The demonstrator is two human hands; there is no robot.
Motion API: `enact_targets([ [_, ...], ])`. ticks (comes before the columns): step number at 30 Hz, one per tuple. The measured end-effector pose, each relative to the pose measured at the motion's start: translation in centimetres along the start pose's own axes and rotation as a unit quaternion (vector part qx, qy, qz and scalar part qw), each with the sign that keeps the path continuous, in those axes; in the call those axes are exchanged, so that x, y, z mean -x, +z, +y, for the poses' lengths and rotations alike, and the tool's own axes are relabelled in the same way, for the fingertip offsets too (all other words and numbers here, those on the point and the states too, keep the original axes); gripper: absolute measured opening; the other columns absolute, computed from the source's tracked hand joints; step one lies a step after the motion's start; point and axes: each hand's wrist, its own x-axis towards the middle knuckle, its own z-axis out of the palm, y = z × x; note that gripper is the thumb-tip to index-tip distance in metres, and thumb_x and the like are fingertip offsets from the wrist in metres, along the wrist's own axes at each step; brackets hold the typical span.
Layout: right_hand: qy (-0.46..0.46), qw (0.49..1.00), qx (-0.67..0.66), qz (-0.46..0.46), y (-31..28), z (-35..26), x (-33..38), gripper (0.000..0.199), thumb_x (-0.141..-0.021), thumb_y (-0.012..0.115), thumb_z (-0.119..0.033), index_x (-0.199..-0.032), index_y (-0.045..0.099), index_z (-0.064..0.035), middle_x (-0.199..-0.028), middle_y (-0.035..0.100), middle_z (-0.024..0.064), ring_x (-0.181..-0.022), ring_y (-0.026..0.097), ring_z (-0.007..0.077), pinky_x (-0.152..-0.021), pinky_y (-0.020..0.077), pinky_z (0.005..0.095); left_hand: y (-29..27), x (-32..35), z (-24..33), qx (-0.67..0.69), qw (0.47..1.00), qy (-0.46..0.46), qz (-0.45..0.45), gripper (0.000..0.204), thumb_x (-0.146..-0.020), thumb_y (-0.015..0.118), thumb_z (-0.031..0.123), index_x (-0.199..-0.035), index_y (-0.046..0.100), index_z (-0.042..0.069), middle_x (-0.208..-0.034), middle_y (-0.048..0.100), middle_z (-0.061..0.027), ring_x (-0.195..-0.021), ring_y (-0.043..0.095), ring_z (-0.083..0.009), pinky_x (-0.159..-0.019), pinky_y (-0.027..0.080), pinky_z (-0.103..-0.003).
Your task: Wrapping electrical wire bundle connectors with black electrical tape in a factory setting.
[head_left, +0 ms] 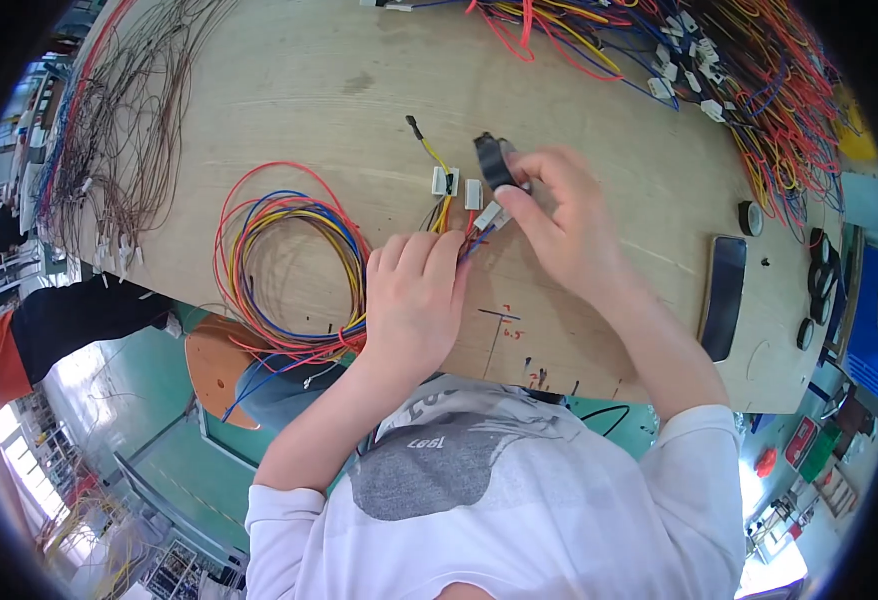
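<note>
My left hand (411,295) is closed over a bundle of wires and presses it to the wooden tabletop. From under its fingers come yellow and dark wires (445,215) that end in white connectors (445,181); another white connector (473,194) lies beside them. One yellow wire reaches farther out to a black tip (412,122). To the left, the rest of the harness lies as a coil of red, blue and yellow wires (289,197). Just above the connectors, my right hand (564,220) grips a roll of black tape (496,162) between thumb and fingers.
Loose brown wires (144,110) cover the table's far left. A large heap of coloured wires (759,90) fills the far right. Near the right edge lie a phone (724,298) and several black tape rolls (821,280). Another person's dark sleeve (89,320) shows at left.
</note>
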Motion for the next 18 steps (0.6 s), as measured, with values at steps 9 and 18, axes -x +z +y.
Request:
enact_targets([
  [9,0.148,0.948,-0.176,-0.222,-0.3,0.4,-3.1,0.016,-0.079,0.058,-0.013,-0.089,0.053,-0.0016,-0.084,0.056,0.0031,-0.077,0.051,0.0114,-0.069,0.0407,0.0245,-1.3,-0.4,-1.9,0.31,0.905,-0.269,0.115,0.028,-0.073,0.058,-0.002,-0.099,0.051,0.002,-0.087,0.051,-0.0093,-0.072,0.052,-0.0149,-0.063,0.044,-0.024],
  [18,-0.015,0.986,0.129,-0.108,-0.6,-1.9,2.1,0.022,-0.064,0.067,-0.012,-0.075,0.049,-0.005,-0.07,0.052,0.0088,-0.073,0.049,0.0258,-0.064,0.0406,0.0354,0.3,0.0,-0.4,0.132,0.99,-0.042,0.012,0.017,-0.077,0.045,-0.007,-0.093,0.045,-0.001,-0.09,0.051,-0.0157,-0.076,0.051,-0.0294,-0.067,0.042,-0.033],
])
